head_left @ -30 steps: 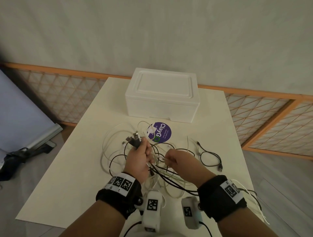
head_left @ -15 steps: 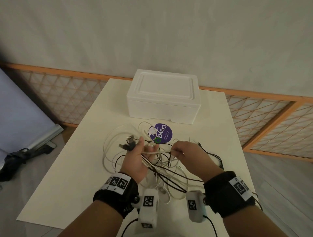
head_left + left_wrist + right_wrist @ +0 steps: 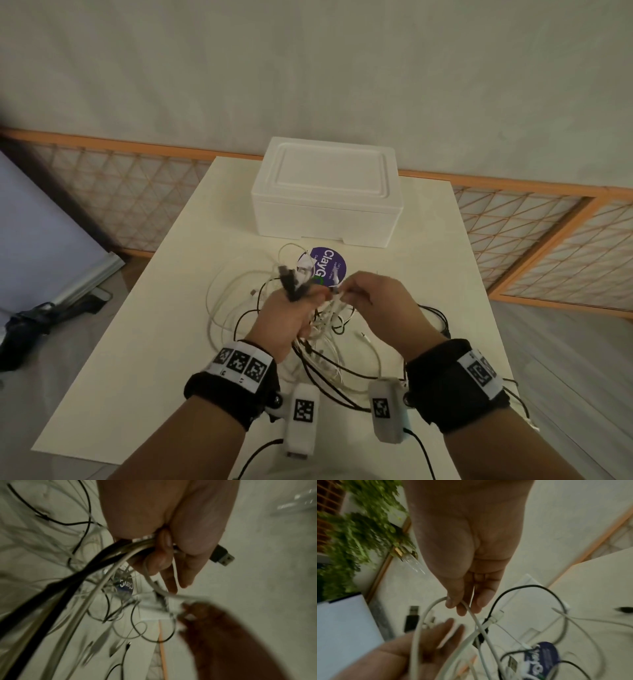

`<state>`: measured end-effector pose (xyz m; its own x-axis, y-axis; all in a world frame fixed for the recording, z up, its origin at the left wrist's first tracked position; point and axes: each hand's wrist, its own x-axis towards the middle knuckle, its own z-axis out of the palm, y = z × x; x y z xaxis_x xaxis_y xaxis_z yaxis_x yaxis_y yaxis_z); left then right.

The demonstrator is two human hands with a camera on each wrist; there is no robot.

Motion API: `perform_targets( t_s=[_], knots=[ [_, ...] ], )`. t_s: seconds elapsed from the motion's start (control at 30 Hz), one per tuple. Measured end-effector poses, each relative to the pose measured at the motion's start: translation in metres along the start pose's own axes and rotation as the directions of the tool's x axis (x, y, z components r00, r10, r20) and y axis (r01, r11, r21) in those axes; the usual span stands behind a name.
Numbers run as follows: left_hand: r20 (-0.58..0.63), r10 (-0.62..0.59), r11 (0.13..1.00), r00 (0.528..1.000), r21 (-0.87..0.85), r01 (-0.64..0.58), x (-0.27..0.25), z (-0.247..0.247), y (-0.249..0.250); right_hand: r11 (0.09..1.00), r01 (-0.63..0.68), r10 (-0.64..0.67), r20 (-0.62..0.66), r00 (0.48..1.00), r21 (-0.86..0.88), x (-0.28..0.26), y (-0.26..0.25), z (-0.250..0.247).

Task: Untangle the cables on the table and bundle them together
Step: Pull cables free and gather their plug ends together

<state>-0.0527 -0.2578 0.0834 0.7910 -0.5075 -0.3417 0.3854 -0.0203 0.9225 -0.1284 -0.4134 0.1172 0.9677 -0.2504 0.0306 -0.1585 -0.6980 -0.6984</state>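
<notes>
A tangle of white and black cables (image 3: pixel 329 342) lies on the cream table (image 3: pixel 144 359) and hangs up to both raised hands. My left hand (image 3: pixel 294 308) grips a gathered bundle of cables (image 3: pixel 120 550), whose plug ends (image 3: pixel 291 281) stick out above it; a black USB plug (image 3: pixel 221 555) shows past the fingers. Close to its right, my right hand (image 3: pixel 370 294) pinches a loop of white cable (image 3: pixel 453 601) between thumb and fingertips. Loose loops trail below, toward the table's near edge.
A white foam box (image 3: pixel 325 192) stands at the back of the table. A round purple sticker (image 3: pixel 325 270) lies just behind the hands. More black cable (image 3: pixel 435 315) loops on the right. An orange lattice fence (image 3: pixel 534 233) runs behind the table.
Both hands have risen and come together. The right hand moved left and up with its white cable until it nearly meets the left hand, which still grips the bundle.
</notes>
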Motion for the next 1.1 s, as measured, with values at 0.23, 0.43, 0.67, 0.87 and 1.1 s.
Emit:
perform_targets(
  t_s=[0.23,0.43,0.67,0.87,1.1],
  knots=[
    [0.006,0.050,0.990,0.999,0.133,-0.051,0.000,0.013,0.005,0.995,0.062,-0.056,-0.078,0.995,0.083,0.001,-0.015,-0.002],
    [-0.007,0.117,0.977,0.993,0.182,-0.114,0.000,0.014,0.006,0.948,0.022,0.016,-0.119,0.993,0.316,-0.003,-0.010,0.006],
    [-0.058,0.041,0.991,0.997,0.127,-0.034,0.005,0.015,0.006,0.906,0.200,-0.109,-0.252,0.962,0.372,-0.001,-0.020,0.011],
    [0.011,0.025,0.925,1.000,-0.379,-0.019,-0.002,0.015,0.020,0.998,0.043,-0.051,0.189,0.981,0.049,0.006,0.013,0.028],
    [0.003,-0.033,0.999,0.999,-0.010,0.033,0.007,0.006,-0.008,0.929,0.103,-0.064,-0.120,0.991,0.355,0.014,0.000,0.022]
  ],
)
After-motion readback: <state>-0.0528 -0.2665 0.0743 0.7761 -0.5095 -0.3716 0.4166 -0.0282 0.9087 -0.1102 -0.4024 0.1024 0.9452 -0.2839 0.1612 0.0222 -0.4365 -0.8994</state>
